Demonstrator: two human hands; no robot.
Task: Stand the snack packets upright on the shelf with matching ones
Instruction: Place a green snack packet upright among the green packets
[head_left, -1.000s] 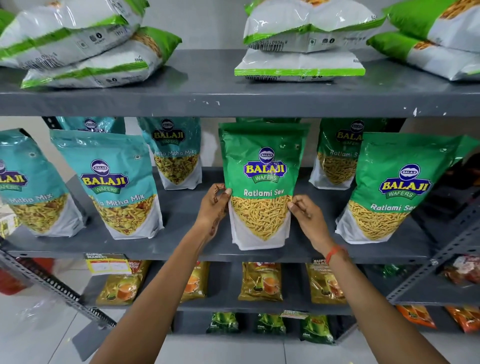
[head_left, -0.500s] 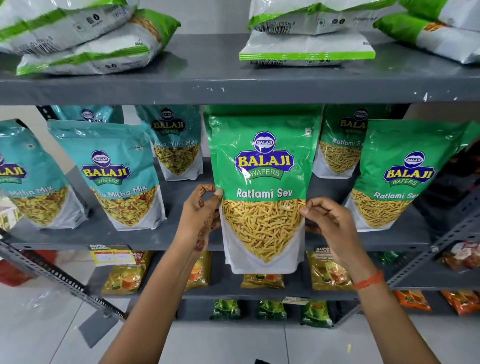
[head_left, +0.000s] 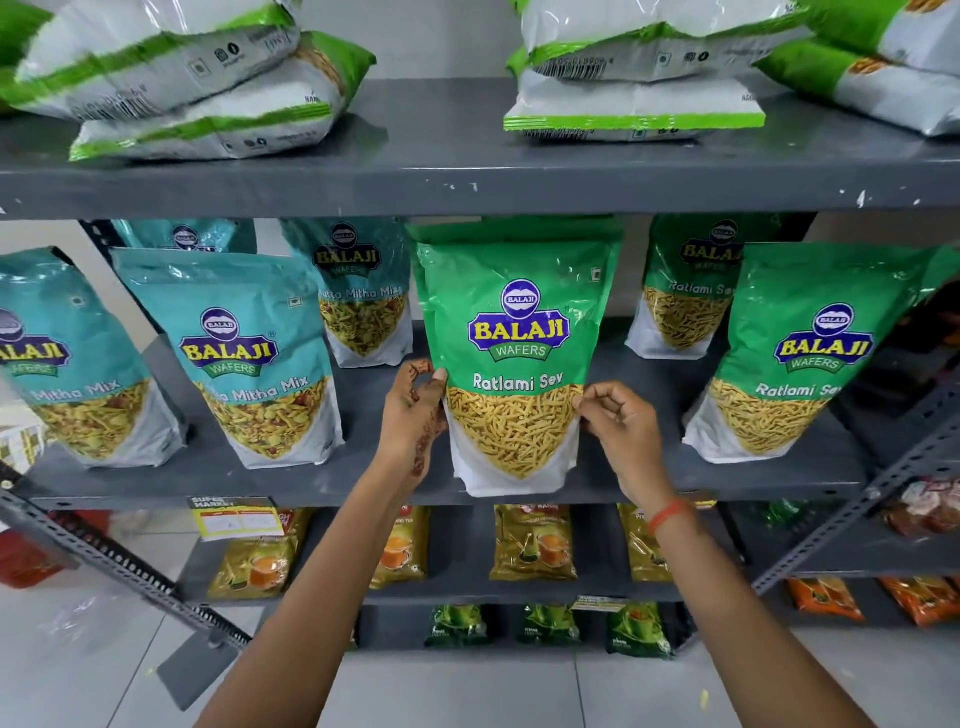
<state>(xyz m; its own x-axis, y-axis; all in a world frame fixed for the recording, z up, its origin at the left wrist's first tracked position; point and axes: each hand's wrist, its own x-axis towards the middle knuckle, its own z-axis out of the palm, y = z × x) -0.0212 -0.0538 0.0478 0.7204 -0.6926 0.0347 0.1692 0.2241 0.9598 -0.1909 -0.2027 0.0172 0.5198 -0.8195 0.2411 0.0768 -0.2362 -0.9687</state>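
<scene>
Fingertips are pinching both side edges of the green packet: the left hand is nipping one seam, the right hand the other, probably to keep it upright and facing front. It's sitting at the front lip of the middle shelf, among matching green ones. It's reading "Balaji Wafers, Ratlami Sev"; the teal packets are saying "Mitha Mix".

Grey metal shelving unit with flat tiers; paint is chipped along the front edge of the upper tier. A perforated angle-iron strut runs diagonally at lower left, another at lower right. Rear wall is plain and pale. Floor is glossy light tile, reflecting diffuse light.
</scene>
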